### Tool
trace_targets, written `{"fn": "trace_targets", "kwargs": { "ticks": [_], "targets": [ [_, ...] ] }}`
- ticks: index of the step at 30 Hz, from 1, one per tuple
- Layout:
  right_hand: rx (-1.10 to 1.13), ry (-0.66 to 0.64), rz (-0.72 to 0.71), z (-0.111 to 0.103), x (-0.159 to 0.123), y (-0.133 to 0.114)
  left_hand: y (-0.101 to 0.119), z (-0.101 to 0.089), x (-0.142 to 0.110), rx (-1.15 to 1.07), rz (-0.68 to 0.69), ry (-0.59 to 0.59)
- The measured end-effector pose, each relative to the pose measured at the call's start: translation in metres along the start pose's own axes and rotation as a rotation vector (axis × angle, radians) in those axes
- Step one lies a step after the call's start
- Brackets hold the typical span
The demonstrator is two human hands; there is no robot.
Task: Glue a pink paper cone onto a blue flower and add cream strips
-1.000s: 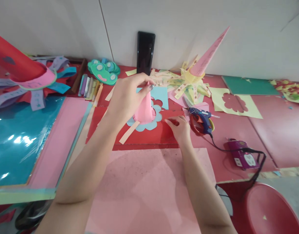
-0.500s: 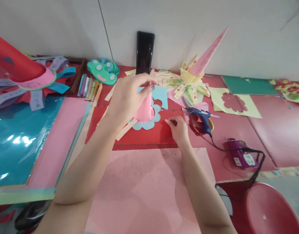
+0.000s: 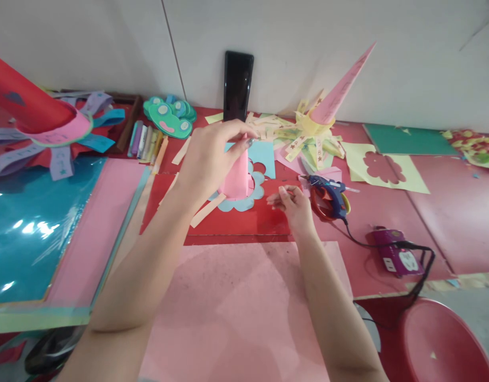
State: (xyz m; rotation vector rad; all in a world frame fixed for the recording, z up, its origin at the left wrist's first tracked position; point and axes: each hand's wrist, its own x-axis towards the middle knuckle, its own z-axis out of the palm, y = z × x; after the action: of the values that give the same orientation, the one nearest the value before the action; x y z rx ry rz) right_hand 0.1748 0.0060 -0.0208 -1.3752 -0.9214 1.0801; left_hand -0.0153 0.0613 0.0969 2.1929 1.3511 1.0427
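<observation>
You are steadying a pink cone (image 3: 236, 178) at the centre of the frame, its base sitting on blue scalloped paper (image 3: 258, 191); holding it in place is seeming to be the step in hand. Your left hand (image 3: 206, 154) is clamping thumb and fingertips on the cone's tip, while your right hand (image 3: 297, 208), right of centre, is curling loosely, though I am not managing to tell whether its fingertips are meeting. The next move is probably calling for a light, even pinch. The cone is pointing towards the top of the frame, its long axis running near upright and leaning slightly right
</observation>
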Motion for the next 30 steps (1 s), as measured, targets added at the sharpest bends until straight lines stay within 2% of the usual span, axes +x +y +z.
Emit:
{"fn": "trace_targets", "kwargs": {
  "ticks": [4,7,10,13,19,25,30],
  "targets": [
    [0.012,0.118,-0.074,-0.003,0.003,0.000,0.000,0.000,0.000,-0.005,-0.005,-0.008],
    [-0.203,0.196,-0.142,-0.007,0.003,-0.001,0.001,0.000,-0.001,-0.006,-0.009,-0.002],
    [-0.508,0.154,-0.203,-0.008,0.001,0.000,0.002,-0.001,-0.002,-0.016,-0.007,0.012],
    [-0.653,0.086,-0.223,-0.008,0.000,0.003,0.004,-0.003,-0.002,-0.023,-0.013,0.043],
    [-0.710,0.050,-0.224,-0.007,0.001,0.007,0.009,-0.009,-0.002,0.001,0.022,0.177],
    [-0.752,0.096,-0.243,-0.008,-0.002,0.007,0.011,-0.009,-0.003,-0.058,0.136,0.315],
    [-0.635,0.135,-0.293,-0.006,-0.002,0.005,0.016,-0.012,-0.006,-0.038,0.126,0.333]
  ]
}}
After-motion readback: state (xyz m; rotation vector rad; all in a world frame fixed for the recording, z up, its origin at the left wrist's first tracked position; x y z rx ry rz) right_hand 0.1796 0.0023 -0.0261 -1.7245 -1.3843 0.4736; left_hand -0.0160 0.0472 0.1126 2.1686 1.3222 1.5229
